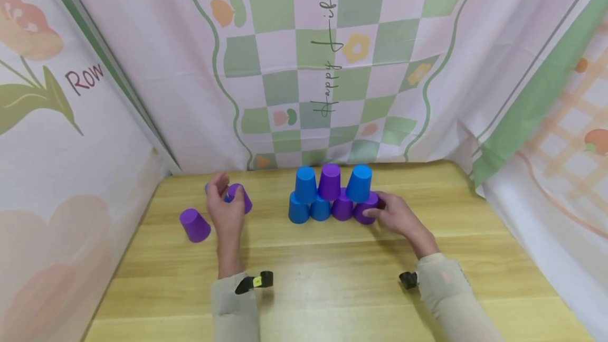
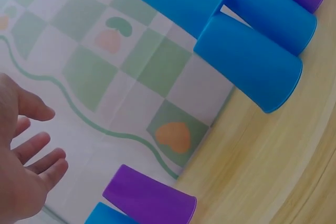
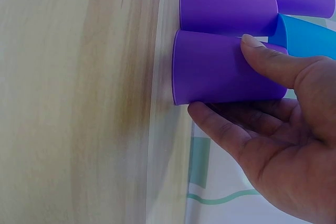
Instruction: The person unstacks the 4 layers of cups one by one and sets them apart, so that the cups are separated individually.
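Upside-down cups stand in two tiers. Below are two blue cups, one at the left end (image 1: 298, 210), and two purple ones; above, a purple cup (image 1: 330, 182) sits between a left blue cup (image 1: 305, 184) and a right blue cup (image 1: 359, 183). My right hand (image 1: 398, 216) holds the purple cup (image 3: 220, 69) at the bottom right end, thumb on its front and fingers along its outer side. My left hand (image 1: 227, 215), fingers loosely bent and holding nothing, hovers by another purple cup (image 1: 241, 199). A blue cup (image 2: 107, 214) behind that hand is mostly hidden in the head view.
A lone purple cup (image 1: 195, 225) stands left of my left forearm. The wooden table (image 1: 328, 284) meets a patterned cloth (image 1: 318, 46) at its back edge, and more cloth hangs on both sides.
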